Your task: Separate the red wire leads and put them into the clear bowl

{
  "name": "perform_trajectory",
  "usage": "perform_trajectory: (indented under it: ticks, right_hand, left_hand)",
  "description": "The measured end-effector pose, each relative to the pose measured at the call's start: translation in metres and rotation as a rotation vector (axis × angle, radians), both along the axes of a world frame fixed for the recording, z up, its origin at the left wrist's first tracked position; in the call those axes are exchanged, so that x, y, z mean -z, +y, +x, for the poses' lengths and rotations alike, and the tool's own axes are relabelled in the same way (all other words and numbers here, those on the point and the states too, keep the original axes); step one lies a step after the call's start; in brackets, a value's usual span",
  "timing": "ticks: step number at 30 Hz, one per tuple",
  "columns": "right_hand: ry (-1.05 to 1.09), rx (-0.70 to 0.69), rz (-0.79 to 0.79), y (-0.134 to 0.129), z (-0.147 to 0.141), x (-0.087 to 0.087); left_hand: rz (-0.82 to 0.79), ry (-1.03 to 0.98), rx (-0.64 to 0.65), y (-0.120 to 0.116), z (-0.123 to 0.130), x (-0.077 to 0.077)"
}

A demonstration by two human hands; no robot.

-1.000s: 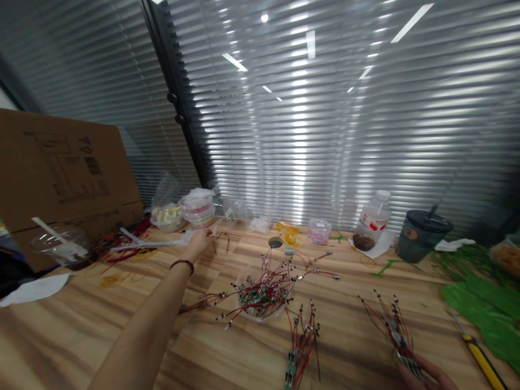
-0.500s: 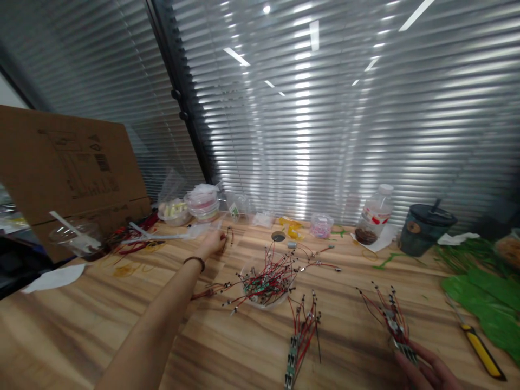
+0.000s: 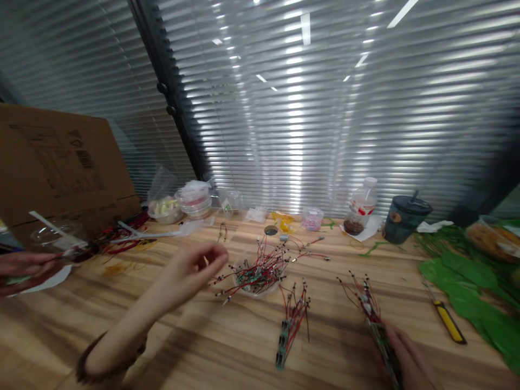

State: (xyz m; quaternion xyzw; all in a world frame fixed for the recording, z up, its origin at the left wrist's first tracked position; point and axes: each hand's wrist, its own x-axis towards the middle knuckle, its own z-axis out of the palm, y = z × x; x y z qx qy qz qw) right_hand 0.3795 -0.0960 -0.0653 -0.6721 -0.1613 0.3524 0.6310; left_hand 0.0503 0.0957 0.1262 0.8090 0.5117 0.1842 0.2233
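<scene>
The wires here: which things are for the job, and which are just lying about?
For the job: right hand holding wire bundle; left hand; clear bowl of wires; second wire bundle.
Just lying about: plastic water bottle; cardboard box; yellow utility knife.

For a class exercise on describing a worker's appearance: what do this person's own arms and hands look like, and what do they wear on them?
The left hand and right hand are bare, with no gloves. The left forearm has no sleeve and wears a thin dark band at the wrist. Little of the right arm shows.
</scene>
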Motion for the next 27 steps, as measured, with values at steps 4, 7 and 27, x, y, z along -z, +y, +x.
perform_trajectory:
  ticks: [4, 7, 27]
  right_hand:
    - [0.068, -0.041, -0.023, -0.001, -0.020, -0.012]
    - [0.074, -0.032, 0.092, -0.002, -0.038, -0.027]
    - [0.266, -0.159, 0.160, -0.008, -0.053, -0.033]
  left_hand:
    - [-0.530, -0.014, 0.319, -0.084, 0.036, 0.023]
    - [-0.858, -0.190, 0.363, -0.108, 0.077, 0.066]
    - [-0.896, -0.774, 0.368, -0.132, 0.156, 0.151]
